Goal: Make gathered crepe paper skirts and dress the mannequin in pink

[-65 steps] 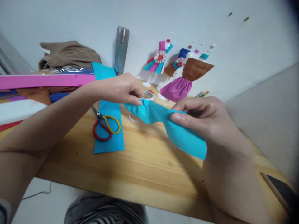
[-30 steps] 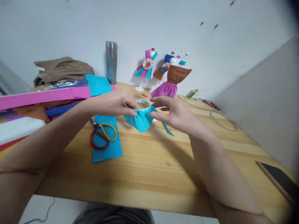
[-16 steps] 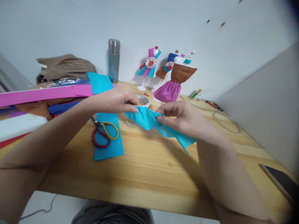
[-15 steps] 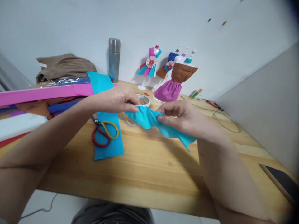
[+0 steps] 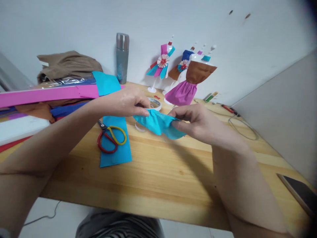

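Between my two hands, above the wooden table, hangs a strip of turquoise crepe paper point(image 5: 158, 123) with gathered folds along its upper edge. My left hand point(image 5: 132, 101) pinches its left end between thumb and fingers. On the other side, my right hand point(image 5: 195, 122) grips the upper edge with thumb and forefinger. A roll of tape point(image 5: 155, 103) is partly hidden behind the left hand and the paper. Scissors point(image 5: 112, 138) with one red and one yellow handle lie on a flat blue paper piece point(image 5: 116, 158) left of the strip.
Dressed miniature mannequins point(image 5: 182, 94) stand at the back by the wall, near a grey thermos point(image 5: 122, 59). Stacked coloured paper point(image 5: 61, 96) and brown cloth point(image 5: 71, 64) fill the left. A phone point(image 5: 298, 191) lies at the right edge, a cable point(image 5: 244, 134) behind it.
The paper's right end, which stuck out below my right wrist, no longer shows there. The right hand still pinches the upper edge. The view has shifted slightly.
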Demonstrator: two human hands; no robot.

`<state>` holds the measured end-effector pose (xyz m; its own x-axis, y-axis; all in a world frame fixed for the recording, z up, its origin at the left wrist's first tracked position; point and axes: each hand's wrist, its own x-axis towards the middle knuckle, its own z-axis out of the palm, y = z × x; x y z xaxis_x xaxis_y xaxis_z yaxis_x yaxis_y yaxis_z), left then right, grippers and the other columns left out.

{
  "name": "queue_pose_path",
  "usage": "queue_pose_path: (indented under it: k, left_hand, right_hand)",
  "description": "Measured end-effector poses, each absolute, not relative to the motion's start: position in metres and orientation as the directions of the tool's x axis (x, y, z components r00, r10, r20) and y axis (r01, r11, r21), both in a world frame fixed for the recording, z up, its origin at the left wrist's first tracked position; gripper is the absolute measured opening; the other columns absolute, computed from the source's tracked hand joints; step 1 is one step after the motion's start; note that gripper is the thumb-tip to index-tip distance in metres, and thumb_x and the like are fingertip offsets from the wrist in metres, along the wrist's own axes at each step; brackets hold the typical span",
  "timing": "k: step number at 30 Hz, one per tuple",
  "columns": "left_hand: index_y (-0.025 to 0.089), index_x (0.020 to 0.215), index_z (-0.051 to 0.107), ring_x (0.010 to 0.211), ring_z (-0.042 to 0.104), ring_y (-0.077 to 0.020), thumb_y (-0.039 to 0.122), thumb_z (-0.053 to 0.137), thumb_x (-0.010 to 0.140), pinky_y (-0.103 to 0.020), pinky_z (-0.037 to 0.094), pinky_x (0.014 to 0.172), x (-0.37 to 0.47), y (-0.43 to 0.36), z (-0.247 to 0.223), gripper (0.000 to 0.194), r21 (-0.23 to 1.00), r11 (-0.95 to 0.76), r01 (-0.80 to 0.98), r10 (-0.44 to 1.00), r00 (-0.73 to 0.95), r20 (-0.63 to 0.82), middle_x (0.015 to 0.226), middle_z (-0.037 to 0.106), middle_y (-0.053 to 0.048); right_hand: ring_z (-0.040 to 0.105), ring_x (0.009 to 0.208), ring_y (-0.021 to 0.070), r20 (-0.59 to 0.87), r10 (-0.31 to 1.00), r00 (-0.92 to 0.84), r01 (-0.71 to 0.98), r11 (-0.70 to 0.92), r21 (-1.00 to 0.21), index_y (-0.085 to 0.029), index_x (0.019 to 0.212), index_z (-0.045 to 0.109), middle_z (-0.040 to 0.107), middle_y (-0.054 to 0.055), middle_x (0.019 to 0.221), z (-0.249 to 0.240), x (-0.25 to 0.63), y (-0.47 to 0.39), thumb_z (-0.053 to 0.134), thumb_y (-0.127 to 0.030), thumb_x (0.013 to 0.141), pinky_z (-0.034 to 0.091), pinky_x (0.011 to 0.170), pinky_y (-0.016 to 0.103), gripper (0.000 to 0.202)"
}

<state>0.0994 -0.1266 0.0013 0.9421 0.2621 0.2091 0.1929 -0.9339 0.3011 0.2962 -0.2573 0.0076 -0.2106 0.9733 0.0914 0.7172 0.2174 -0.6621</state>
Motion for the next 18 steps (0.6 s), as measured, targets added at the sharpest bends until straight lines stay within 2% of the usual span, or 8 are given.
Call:
queue_pose_path:
  k: [4, 8, 11, 14, 18]
  left_hand:
    - [0.011, 0.093, 0.074, 0.071, 0.055, -0.0128, 0.029, 0.054, 0.088, -0.023, 0.036, 0.064, 0.100, -0.130, 0.003, 0.026, 0.351, -0.916, 0.195, 0.264, 0.951, 0.159, 0.080, 0.069, -0.005]
    - [0.010, 0.094, 0.073, 0.071, 0.054, -0.0121, 0.027, 0.056, 0.088, -0.022, 0.035, 0.064, 0.101, -0.132, 0.004, 0.025, 0.361, -0.912, 0.196, 0.264, 0.953, 0.149, 0.079, 0.069, -0.004]
    - [0.009, 0.094, 0.073, 0.072, 0.054, -0.0125, 0.026, 0.056, 0.088, -0.023, 0.036, 0.064, 0.101, -0.133, 0.003, 0.024, 0.344, -0.918, 0.196, 0.261, 0.953, 0.153, 0.082, 0.069, -0.006]
    - [0.011, 0.091, 0.073, 0.070, 0.054, -0.0121, 0.027, 0.056, 0.089, -0.022, 0.036, 0.063, 0.102, -0.135, 0.003, 0.023, 0.335, -0.924, 0.183, 0.248, 0.955, 0.164, 0.080, 0.070, -0.005]
    - [0.011, 0.089, 0.072, 0.068, 0.053, -0.0111, 0.024, 0.055, 0.089, -0.021, 0.034, 0.064, 0.103, -0.138, 0.003, 0.022, 0.282, -0.940, 0.191, 0.245, 0.955, 0.170, 0.078, 0.070, -0.005]
  right_hand:
    - [0.064, 0.075, 0.0213, 0.191, 0.967, -0.169, 0.762, 0.251, -0.597, -0.021, 0.085, 0.068, 0.072, 0.005, 0.084, 0.000, 0.296, -0.254, 0.061, -0.023, 0.076, 0.047, 0.064, 0.031, 0.012]
    - [0.057, 0.062, 0.0172, 0.245, 0.957, -0.152, 0.795, 0.266, -0.545, -0.020, 0.073, 0.065, 0.066, 0.003, 0.070, -0.005, 0.296, -0.253, 0.057, -0.018, 0.076, 0.040, 0.057, 0.030, 0.009]
    - [0.049, 0.053, 0.0133, 0.178, 0.969, -0.170, 0.731, 0.246, -0.637, -0.020, 0.068, 0.062, 0.058, 0.000, 0.060, -0.003, 0.295, -0.254, 0.058, -0.018, 0.074, 0.036, 0.050, 0.027, 0.008]
    - [0.045, 0.051, 0.0119, 0.141, 0.977, -0.161, 0.658, 0.213, -0.722, -0.020, 0.072, 0.061, 0.053, -0.001, 0.059, -0.005, 0.294, -0.253, 0.061, -0.027, 0.077, 0.032, 0.046, 0.026, 0.009]
    - [0.044, 0.054, 0.0114, 0.208, 0.972, -0.113, 0.669, 0.229, -0.707, -0.019, 0.069, 0.062, 0.054, 0.000, 0.060, -0.013, 0.288, -0.247, 0.064, -0.032, 0.078, 0.032, 0.049, 0.026, 0.016]
